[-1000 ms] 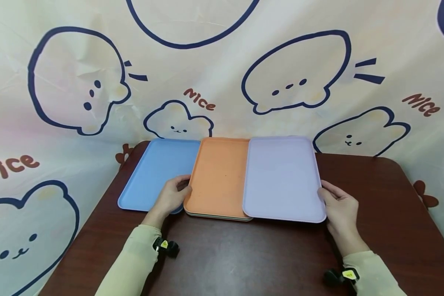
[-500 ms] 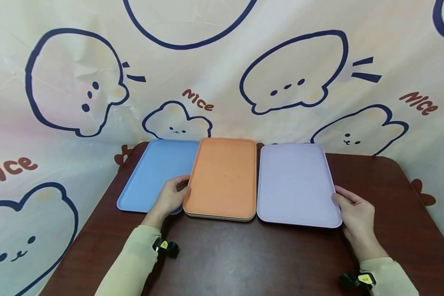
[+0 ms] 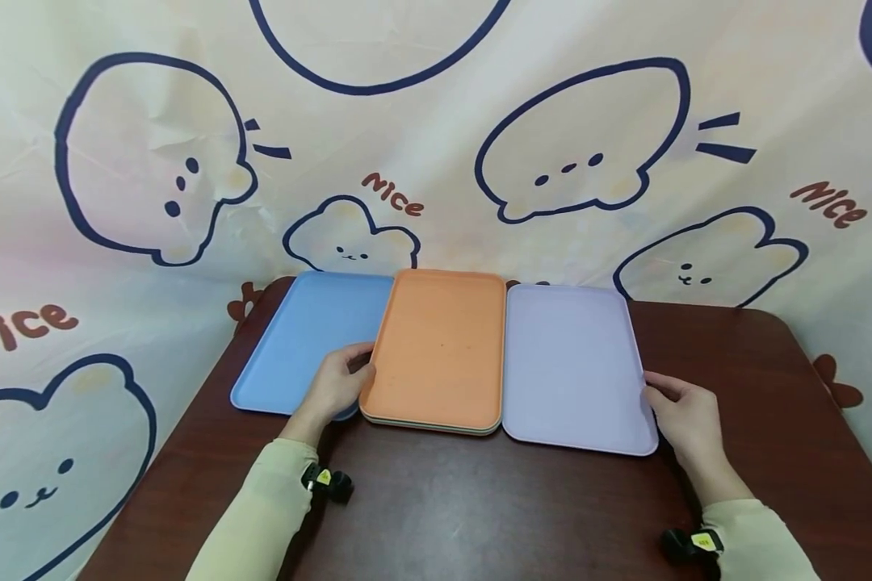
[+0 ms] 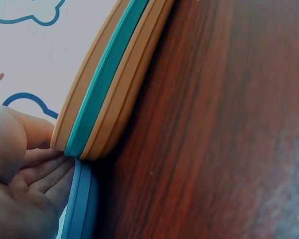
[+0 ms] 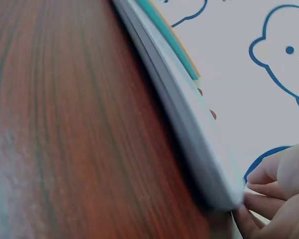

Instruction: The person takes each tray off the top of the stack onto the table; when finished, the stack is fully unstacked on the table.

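Note:
Three groups of rectangular trays lie side by side in the head view. My left hand (image 3: 337, 383) holds the left edge of a stack topped by an orange tray (image 3: 436, 351). In the left wrist view the thumb is at the rim, the fingers are by the lower edge, and a teal tray (image 4: 102, 84) shows between orange layers. My right hand (image 3: 690, 415) pinches the right edge of a lavender tray (image 3: 574, 367), which sits close against the stack's right side. A blue tray (image 3: 312, 331) lies left of the stack, partly behind my left hand.
The trays are on a dark brown wooden table (image 3: 450, 516). Behind it hangs a pale cloth (image 3: 436, 137) printed with cartoon bears, close to the table's back edge. Both wrists wear black camera straps.
The lavender tray, which overlapped the orange one, has moved right off it and down, then slightly left against the stack. My right hand moved with it; my left hand stayed in place.

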The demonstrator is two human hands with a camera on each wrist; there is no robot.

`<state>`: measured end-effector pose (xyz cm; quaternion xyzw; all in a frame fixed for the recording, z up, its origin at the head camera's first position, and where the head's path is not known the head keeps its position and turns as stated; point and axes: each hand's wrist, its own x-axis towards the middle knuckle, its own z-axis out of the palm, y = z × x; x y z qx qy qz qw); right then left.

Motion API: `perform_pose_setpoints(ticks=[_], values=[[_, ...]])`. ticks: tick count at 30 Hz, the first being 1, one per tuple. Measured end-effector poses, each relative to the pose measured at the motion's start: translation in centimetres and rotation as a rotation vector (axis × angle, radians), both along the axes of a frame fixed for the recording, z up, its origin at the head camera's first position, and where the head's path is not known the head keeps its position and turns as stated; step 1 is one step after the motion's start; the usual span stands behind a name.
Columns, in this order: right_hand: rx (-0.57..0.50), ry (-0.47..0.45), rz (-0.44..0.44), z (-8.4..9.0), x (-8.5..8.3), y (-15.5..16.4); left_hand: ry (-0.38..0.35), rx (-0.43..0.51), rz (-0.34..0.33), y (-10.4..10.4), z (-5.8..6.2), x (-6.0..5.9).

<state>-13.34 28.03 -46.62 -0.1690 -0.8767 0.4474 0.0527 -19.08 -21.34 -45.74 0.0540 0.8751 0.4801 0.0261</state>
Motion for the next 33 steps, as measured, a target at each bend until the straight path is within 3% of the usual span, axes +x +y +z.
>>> perform_pose_setpoints(ticks=[3, 8, 17, 27, 33], values=[[0.063, 0.024, 0.033, 0.2, 0.0, -0.3, -0.002, -0.009, 0.0, -0.1, 0.0, 0.0], [0.082, 0.02, 0.06, 0.2, -0.2, -0.2, 0.002, -0.007, 0.0, -0.3, -0.1, -0.1], [-0.002, -0.018, 0.042, 0.4, 0.0, 0.3, -0.04, 0.022, 0.001, -0.5, -0.5, -0.3], [0.044, 0.106, 0.016, 1.3, 0.1, -0.8, -0.075, 0.044, 0.005, 0.0, 0.4, -0.2], [-0.016, 0.188, 0.118, 1.3, -0.5, -2.6, -0.071, 0.056, 0.011, -0.1, 0.0, -0.2]])
